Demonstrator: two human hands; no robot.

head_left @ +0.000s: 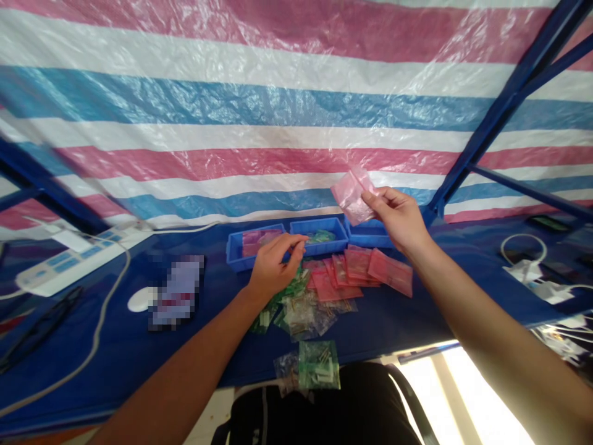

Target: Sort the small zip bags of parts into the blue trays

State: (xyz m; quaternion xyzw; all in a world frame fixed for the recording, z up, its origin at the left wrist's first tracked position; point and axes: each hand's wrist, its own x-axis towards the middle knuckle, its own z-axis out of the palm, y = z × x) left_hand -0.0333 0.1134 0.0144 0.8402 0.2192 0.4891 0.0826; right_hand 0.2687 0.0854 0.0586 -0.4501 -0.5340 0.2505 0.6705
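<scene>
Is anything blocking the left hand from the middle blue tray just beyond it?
Nothing visible does. The left hand is at the front wall of the middle blue tray; the right hand holds a pink bag aside, higher up.

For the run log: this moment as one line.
left hand: pinched, at blue tray | right hand: holds pink bag aloft | table: pink bags, green bags

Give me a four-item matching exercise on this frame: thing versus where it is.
1 pink bag
2 green bag
3 power strip
4 left hand

A far left of the table
B held up in the right hand
C at the table's near edge
D over the pile of bags, by the blue trays

Pairs: 1-B, 2-C, 3-A, 4-D
</scene>
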